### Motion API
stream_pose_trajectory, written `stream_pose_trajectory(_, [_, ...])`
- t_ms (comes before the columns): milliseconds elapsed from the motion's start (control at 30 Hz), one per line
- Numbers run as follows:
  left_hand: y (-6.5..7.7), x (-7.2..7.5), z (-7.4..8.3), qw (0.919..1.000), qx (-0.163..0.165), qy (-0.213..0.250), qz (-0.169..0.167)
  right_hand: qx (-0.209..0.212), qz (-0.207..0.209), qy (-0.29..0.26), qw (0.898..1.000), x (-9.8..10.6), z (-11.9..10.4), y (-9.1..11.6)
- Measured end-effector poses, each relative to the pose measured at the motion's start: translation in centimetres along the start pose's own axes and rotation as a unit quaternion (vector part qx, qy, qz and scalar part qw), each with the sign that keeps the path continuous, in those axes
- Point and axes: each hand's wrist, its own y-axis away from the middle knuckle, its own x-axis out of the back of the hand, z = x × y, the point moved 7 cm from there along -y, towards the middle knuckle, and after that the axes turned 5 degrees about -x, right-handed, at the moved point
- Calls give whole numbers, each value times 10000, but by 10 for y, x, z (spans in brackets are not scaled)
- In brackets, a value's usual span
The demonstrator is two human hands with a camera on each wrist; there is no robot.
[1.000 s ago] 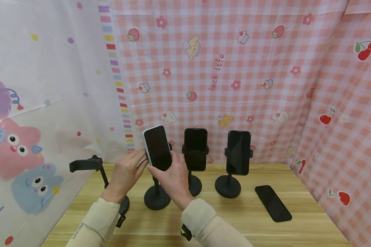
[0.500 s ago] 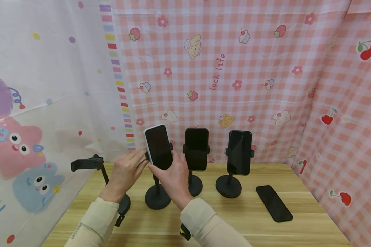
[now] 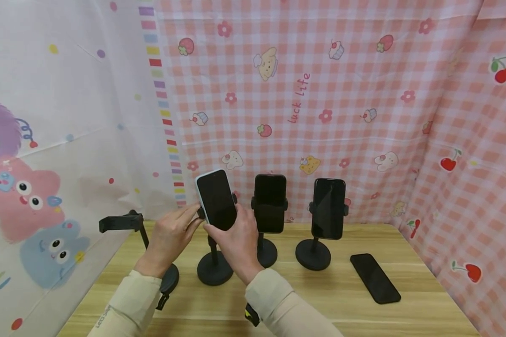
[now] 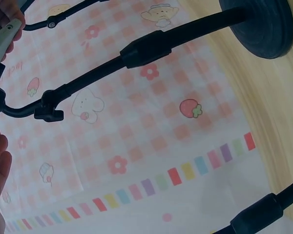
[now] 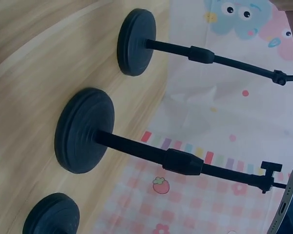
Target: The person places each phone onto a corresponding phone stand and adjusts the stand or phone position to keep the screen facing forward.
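My right hand [image 3: 238,241] holds a smartphone [image 3: 217,200] in a light blue case by its lower part, thumb in front and fingers along the right side. The phone leans slightly, dark screen towards me, at the clamp of a black phone stand [image 3: 215,270]. My left hand [image 3: 167,236] has its fingertips at the left arm of that clamp [image 3: 201,213], seeming to pinch it; their contact is partly hidden. In the left wrist view the stand's jointed pole [image 4: 146,48] runs up to the phone's edge [image 4: 2,44]. The phone's lower end [image 5: 285,207] shows in the right wrist view.
Two more stands hold upright phones, one in the middle [image 3: 270,203] and one on the right [image 3: 328,208]. Another phone [image 3: 375,278] lies flat on the wooden table [image 3: 320,304]. At the left, a stand's clamp [image 3: 120,223] carries no phone. Patterned cloth surrounds the table.
The camera view has shifted slightly. Both hands stay at the phone and clamp; the phone's tilt looks nearly the same.
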Motion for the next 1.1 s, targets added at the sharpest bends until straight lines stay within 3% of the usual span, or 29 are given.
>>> stream_pose_trajectory(333, [-4,-4,-1,9997,231,4,-121,-75,22,134,9999,1,0,0])
stream_pose_trajectory(533, [-3,-4,-4,9976,527,430,-94,-121,-169,214,9996,0,-1,1])
stream_pose_trajectory(833, [-2,-12,-12,9788,1621,1044,-695,-153,-616,317,9975,2,-2,-1])
stream_pose_trajectory(933, [-5,-15,-13,9736,1812,1103,-848,-164,-741,326,9966,2,-2,-2])
stream_pose_trajectory(1100, [-10,-19,-13,9703,1863,1254,-894,-205,-927,281,9951,2,-2,-7])
